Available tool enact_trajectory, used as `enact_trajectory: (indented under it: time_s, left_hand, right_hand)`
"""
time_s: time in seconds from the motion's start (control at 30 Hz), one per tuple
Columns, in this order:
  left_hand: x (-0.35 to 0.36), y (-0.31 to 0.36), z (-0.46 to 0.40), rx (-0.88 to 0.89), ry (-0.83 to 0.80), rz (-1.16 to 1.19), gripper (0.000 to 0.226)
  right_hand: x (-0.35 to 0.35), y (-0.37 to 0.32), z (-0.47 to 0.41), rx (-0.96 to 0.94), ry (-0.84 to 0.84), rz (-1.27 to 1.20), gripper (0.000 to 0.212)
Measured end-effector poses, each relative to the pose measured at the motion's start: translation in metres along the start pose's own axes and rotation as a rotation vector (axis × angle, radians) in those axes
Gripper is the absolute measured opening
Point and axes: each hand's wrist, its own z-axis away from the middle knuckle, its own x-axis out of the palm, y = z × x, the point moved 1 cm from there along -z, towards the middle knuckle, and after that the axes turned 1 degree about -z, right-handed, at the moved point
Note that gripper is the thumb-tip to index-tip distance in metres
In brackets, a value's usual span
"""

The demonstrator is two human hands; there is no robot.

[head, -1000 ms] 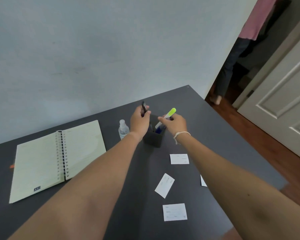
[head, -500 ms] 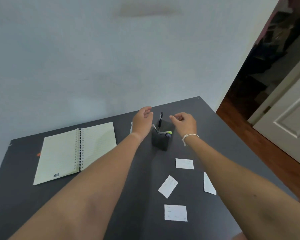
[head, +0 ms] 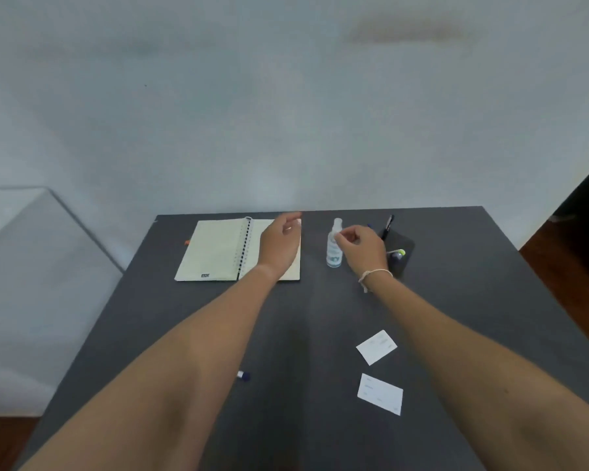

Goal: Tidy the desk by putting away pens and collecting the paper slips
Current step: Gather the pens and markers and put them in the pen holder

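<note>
The dark pen holder [head: 403, 248] stands at the back right of the dark desk [head: 456, 300], with a black pen [head: 387, 226] and a green-capped highlighter [head: 398, 252] in it. My right hand [head: 361, 248] hovers just left of the holder, beside a small clear bottle [head: 334, 244], fingers loosely curled and empty. My left hand [head: 281, 244] hangs over the right page of the open spiral notebook [head: 215, 249], holding nothing. Two white paper slips [head: 376, 346] [head: 380, 394] lie on the near right. A blue-capped pen tip [head: 244, 375] shows beside my left forearm.
A pale wall rises right behind the desk. A glass or white surface [head: 31, 266] sits to the left of the desk. Wooden floor [head: 565, 260] shows at the right edge. A small orange thing [head: 186, 242] peeks out left of the notebook.
Both hands let go of their pens into the holder and moved left. The view swung left, so the doorway is gone and the notebook is centred.
</note>
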Motion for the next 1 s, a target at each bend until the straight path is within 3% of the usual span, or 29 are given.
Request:
enact_trajectory:
  time_s: [0.33, 0.63, 0.83, 1.0]
  left_hand:
    - [-0.111, -0.096, 0.049, -0.182, 0.162, -0.081, 0.027]
    - [-0.174, -0.164, 0.079, -0.249, 0.097, -0.181, 0.028]
    - [-0.193, -0.193, 0.086, -0.276, -0.013, -0.270, 0.029]
    - [-0.189, -0.193, 0.080, -0.232, -0.114, -0.304, 0.030]
  right_hand:
    - [0.116, 0.019, 0.092, 0.009, -0.383, 0.141, 0.014]
    - [0.173, 0.034, 0.160, 0.003, -0.638, 0.458, 0.034]
    - [0.182, 0.033, 0.174, -0.105, -0.610, 0.622, 0.025]
    - [0.173, 0.035, 0.168, 0.010, -0.455, 0.520, 0.014]
